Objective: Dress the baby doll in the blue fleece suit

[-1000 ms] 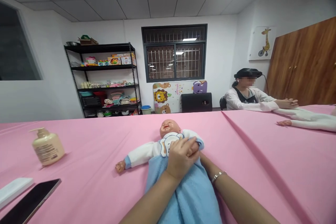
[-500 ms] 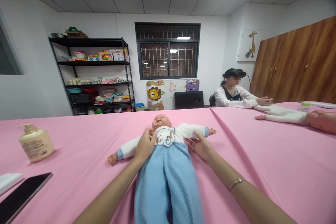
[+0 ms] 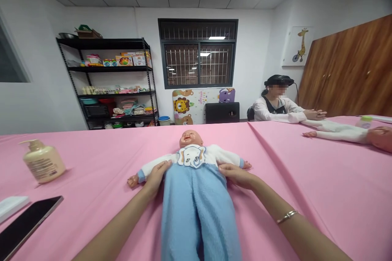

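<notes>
Nearest, at six o'clock, the left hand [image 3: 157,177] and right hand [image 3: 236,175] lay flat, fingers together, at either side of the waist of a baby doll [image 3: 196,157], face-up on the pink table [image 3: 92,228]. It looked light and soft, best taken under the torso or by the blue terry trousers [image 3: 199,220].

Nothing legible anywhere in this view

The pump bottle [image 3: 43,161] at 9 o'clock carries a cream label [image 3: 45,166] with dark lines of print, too small and blurred to read. At 11 o'clock, the printed toy boxes [image 3: 124,61] on the black metal shelf [image 3: 104,41] show only blurred colours. At 12 o'clock, the cartoon play mat [image 3: 186,106] has small coloured marks near its top edge that may be lettering, but I cannot tell. The elephant bib [image 3: 191,156] on the baby doll shows a picture and no readable words.
</notes>
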Demonstrator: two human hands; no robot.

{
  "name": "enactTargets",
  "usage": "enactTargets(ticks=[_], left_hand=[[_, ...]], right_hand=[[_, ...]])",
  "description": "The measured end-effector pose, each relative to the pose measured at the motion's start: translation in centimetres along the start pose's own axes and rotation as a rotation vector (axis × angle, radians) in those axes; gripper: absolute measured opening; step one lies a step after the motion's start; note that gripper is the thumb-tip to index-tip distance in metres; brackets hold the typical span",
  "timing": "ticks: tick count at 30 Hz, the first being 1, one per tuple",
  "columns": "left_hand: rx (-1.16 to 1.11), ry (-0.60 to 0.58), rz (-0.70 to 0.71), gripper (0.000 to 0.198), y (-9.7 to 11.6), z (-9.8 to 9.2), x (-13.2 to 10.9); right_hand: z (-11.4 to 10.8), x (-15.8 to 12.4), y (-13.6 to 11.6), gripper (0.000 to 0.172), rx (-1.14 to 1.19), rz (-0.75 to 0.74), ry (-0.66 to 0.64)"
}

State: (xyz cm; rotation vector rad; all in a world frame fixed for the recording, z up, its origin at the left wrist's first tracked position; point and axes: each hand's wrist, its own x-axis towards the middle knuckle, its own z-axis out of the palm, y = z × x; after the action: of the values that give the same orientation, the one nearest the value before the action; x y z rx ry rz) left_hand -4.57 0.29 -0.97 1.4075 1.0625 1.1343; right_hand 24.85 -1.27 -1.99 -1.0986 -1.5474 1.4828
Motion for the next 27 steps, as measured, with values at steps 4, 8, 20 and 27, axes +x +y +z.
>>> enactTargets(ticks=[4, 8, 20, 27], left_hand=[[-0.069, -0.022, -0.008, 0.041, 0.7, -0.6, 0.1], [0.22, -0.115, -0.018, 0.046, 0.5, -1.4, 0.4], [0.388, -0.273, 0.078, 0.05, 0.6, -0.7, -0.8], [0.338, -0.209, 0.108, 0.051, -0.1, 0.1, -0.4]], right_hand=[[-0.5, 0.2, -0.9, 0.056, 0.233, -0.014, 0.099], [0.8, 1.4, -0.2, 0.061, 0.133, -0.05, 0.292], [1.9, 2.5, 1.3, 0.06, -0.237, -0.153, 0.262], [2.1, 2.3, 1.2, 0.063, -0.268, -0.087, 0.216]])
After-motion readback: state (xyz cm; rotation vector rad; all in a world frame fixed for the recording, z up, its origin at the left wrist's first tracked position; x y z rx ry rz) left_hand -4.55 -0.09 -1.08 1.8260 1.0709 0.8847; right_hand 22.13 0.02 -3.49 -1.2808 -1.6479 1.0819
